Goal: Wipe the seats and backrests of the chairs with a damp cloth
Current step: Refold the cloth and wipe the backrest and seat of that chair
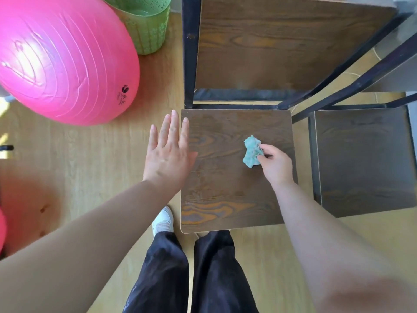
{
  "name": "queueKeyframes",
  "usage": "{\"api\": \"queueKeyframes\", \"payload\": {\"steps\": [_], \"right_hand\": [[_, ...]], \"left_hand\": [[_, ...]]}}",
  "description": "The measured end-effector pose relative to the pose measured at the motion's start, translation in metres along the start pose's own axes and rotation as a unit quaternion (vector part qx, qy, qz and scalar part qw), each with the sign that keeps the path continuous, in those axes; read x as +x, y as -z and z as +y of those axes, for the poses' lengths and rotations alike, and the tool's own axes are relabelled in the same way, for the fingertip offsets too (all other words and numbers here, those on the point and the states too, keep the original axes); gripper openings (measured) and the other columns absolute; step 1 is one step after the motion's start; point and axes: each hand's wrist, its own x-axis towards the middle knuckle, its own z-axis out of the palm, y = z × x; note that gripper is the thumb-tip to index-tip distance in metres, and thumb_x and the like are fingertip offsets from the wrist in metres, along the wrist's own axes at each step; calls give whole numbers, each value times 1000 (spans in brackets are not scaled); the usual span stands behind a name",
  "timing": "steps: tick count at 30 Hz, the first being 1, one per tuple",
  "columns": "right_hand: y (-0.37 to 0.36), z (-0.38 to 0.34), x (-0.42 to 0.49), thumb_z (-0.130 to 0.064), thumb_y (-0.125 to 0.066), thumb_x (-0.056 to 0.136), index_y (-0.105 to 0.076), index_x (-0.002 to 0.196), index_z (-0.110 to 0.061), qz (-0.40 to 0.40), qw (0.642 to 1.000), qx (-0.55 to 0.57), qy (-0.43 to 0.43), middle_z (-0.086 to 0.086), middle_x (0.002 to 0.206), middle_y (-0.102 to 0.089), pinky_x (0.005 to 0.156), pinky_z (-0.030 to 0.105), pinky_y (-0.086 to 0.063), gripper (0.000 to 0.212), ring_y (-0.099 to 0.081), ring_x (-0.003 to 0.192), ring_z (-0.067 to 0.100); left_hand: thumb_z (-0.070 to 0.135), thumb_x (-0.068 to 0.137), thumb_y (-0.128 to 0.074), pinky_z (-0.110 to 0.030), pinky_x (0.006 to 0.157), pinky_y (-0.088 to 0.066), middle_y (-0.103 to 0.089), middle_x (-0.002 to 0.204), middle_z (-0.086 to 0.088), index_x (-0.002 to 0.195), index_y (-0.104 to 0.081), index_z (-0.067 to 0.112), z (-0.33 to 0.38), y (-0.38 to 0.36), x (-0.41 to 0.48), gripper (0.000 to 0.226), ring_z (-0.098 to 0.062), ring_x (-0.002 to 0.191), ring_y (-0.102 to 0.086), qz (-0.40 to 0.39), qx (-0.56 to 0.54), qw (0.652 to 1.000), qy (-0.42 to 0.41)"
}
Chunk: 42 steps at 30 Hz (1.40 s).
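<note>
Wide pale wooden floor (90, 177) under everything here; far off to the left of the grip and above it sits the big pink ball (61, 57), glossy and ribbed, with a small dark logo on its lower right flank; right under the grip is the chair (189, 64) with its black metal frame, and its dark wood-grain seat (225, 188) is where the action is; straight beyond the grip rises the backrest (282, 46), same brown grain; just to the right of the grip stands a second chair (363, 161), its seat close alongside the first but apart from it; up and left of the grip, tucked behind the ball, a green perforated basket (149, 30); below the grip, at the seat's near edge, two legs in dark trousers (214, 274); now the hands: the left hand (168, 154) is flat, fingers straight and together, holding nothing, over the seat's left edge, well to the left of the grip; the right hand (276, 164) has its fingers and thumb curled, pinching the cloth; a white shoe (163, 219) peeks out down-left of the grip, beside the seat's front corner; and smallest of all, the cloth (252, 152), teal and bunched up, pressed onto the seat right of its middle, sticking out from the fingertips toward the left.
</note>
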Motion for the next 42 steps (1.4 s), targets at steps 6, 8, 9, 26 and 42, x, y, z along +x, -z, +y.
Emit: {"api": "queueKeyframes", "payload": {"steps": [6,8,9,26,42], "right_hand": [[-13,-2,-2,-7,-58,94,-64,128,-12,31,996,-74,49,6,126,-56,95,24,-46,35,-60,109,23],[-20,-8,-6,-20,-57,97,-57,135,-10,1,991,-116,61,6,134,-48,97,25,-44,39,-57,111,22],[-24,-9,-7,-28,-57,97,-55,136,-8,-7,987,-148,67,7,134,-45,98,28,-45,44,-57,110,22],[-20,-13,28,-16,-62,96,-66,126,-16,49,996,-63,48,-2,116,-59,87,28,-55,30,-61,104,20],[-18,-59,112,-24,-58,99,-59,118,-8,173,981,-12,-89,2,111,-63,52,14,-35,25,-64,103,21]], "left_hand": [[48,104,-25,-49,124,3,18,164,-14,156,15,12,17,-3,0,75,-27,152,16,-11,10,1000,-15],[48,104,-27,-49,124,3,18,164,-13,156,14,12,22,-5,0,75,-26,152,16,-9,6,1000,-15],[49,104,-27,-48,124,3,18,164,-13,156,13,12,24,-6,0,76,-26,152,16,-8,4,1000,-15],[49,104,-25,-49,124,5,21,163,-13,155,17,12,39,-32,8,76,-26,152,18,-29,5,1000,0],[52,103,-16,-50,123,3,23,162,-15,153,22,12,8,-37,38,74,-27,151,20,-48,28,998,39]]}}
